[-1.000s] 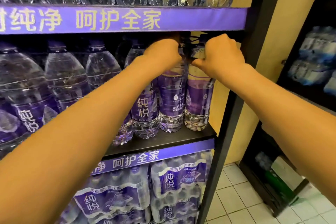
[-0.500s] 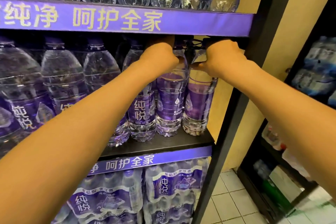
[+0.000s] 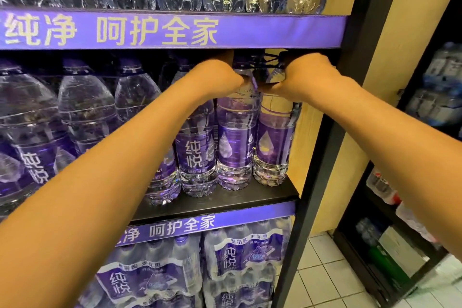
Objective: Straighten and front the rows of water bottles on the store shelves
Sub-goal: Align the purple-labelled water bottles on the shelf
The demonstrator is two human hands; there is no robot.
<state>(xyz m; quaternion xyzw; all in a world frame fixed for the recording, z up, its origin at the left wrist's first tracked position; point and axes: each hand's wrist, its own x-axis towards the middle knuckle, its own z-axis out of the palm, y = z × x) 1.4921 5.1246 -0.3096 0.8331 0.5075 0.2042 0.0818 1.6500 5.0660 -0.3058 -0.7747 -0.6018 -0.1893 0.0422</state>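
A black metal shelving unit (image 3: 325, 157) fills the left and centre, its shelf edges faced with purple strips (image 3: 275, 30) printed with pale Chinese characters. Behind its right upright stands a mustard-yellow wall (image 3: 410, 20), matt and evenly lit. At lower right the floor (image 3: 322, 280) is laid with small white square tiles with grey grout. Further right a second dark rack (image 3: 375, 245) stands in shadow, holding blurred packaged goods that cannot be told apart. The light is soft and indoor, brighter on the floor near the lower right corner.
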